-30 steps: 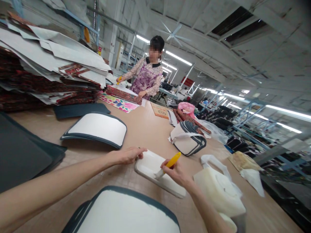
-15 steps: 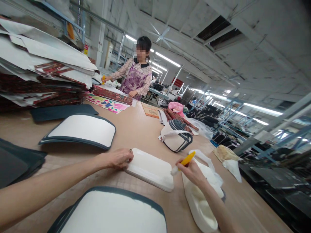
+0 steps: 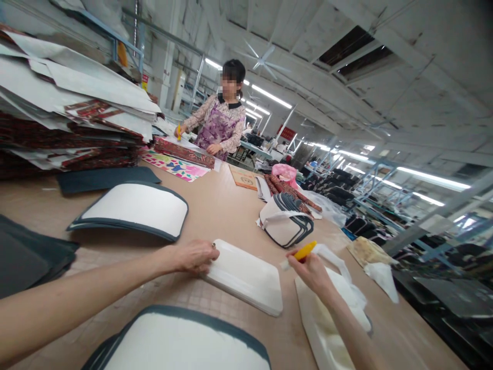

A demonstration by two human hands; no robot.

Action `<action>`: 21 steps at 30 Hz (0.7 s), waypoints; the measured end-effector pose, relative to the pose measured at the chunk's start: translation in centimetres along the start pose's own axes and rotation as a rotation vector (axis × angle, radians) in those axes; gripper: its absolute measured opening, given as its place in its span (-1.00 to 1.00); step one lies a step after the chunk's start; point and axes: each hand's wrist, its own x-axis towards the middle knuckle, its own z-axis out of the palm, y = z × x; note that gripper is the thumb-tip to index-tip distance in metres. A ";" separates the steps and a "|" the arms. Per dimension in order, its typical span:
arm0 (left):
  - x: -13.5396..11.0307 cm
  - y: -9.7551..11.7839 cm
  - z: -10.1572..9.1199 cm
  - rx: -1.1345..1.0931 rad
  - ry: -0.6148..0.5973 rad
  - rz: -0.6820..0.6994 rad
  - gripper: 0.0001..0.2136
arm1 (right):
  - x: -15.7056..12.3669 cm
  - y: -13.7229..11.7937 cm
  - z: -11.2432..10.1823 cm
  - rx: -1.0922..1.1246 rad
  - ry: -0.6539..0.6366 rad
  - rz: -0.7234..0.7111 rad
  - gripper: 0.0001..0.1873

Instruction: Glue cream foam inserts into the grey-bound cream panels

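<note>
The right hand is closed around a yellow-handled brush, its pale tip pointing left and clear of the off-white panels, just beyond their right end. Those panels lie flat in a low stack on the brown worktable, between the two hands. The left hand touches the stack's left end with its fingers curled; whether they pinch the edge or only rest against it, I cannot tell. Beside the stack on the right, partly hidden by the right forearm, is a white plastic container. Nearest the wearer sits a pile of dark-edged white panels, and a similar curved pile lies beyond the left forearm, with dark sheets at the far left. A strapped bundle of panels stands past the off-white stack, and across the table a co-worker holds a yellow tool
</note>
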 end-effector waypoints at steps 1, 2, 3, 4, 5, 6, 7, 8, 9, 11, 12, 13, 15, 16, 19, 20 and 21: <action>0.0 0.0 0.1 0.008 0.002 0.004 -0.83 | -0.2 -0.2 0.0 0.017 -0.004 -0.005 -0.71; 0.0 0.0 0.2 0.014 -0.002 0.007 -0.80 | -0.3 -0.3 0.2 0.034 -0.011 -0.011 -0.69; 0.0 0.0 0.2 0.021 -0.007 0.015 -0.78 | -0.2 -0.5 0.5 0.052 -0.018 -0.016 -0.68; 0.0 0.0 0.2 0.029 -0.012 0.025 -0.79 | -0.1 -0.5 0.8 0.067 -0.026 -0.020 -0.67; 0.0 0.0 0.1 0.037 -0.017 0.037 -0.79 | 0.1 -0.5 1.2 0.082 -0.034 -0.024 -0.66; 0.0 0.0 0.1 0.044 -0.019 0.049 -0.80 | 0.3 -0.4 1.5 0.094 -0.042 -0.027 -0.66; -0.1 0.0 0.0 0.049 -0.016 0.059 -0.80 | 0.6 -0.2 1.8 0.105 -0.052 -0.030 -0.66; -0.1 0.0 0.0 0.052 -0.012 0.068 -0.79 | 0.8 0.0 2.0 0.113 -0.064 -0.033 -0.66; -0.1 -0.1 0.0 0.052 -0.003 0.076 -0.78 | 1.1 0.3 2.1 0.117 -0.075 -0.034 -0.68; -0.1 -0.3 0.0 0.045 0.016 0.084 -0.77 | 1.3 0.9 2.0 0.114 -0.085 -0.028 -0.75; -0.2 -0.4 0.0 0.040 0.024 0.086 -0.78 | 1.3 1.1 1.8 0.108 -0.078 -0.019 -0.78; -0.2 -0.4 0.0 0.036 0.029 0.089 -0.78 | 1.1 1.1 1.6 0.104 -0.064 -0.009 -0.81; -0.2 -0.4 0.0 0.030 0.031 0.098 -0.80 | 0.6 1.0 1.1 0.112 -0.030 0.009 -0.80; -0.1 -0.4 0.0 0.028 0.027 0.105 -0.81 | 0.3 0.8 1.0 0.128 -0.023 0.014 -0.75; 0.0 -0.2 0.0 0.032 0.013 0.124 -0.84 | -0.9 -0.1 1.4 0.209 -0.065 0.000 -0.51; 0.1 -0.2 0.0 0.035 0.010 0.130 -0.84 | -1.2 -0.4 1.8 0.238 -0.083 -0.009 -0.45; 0.1 -0.1 0.1 0.038 0.010 0.136 -0.85 | -1.5 -0.7 2.3 0.262 -0.095 -0.017 -0.42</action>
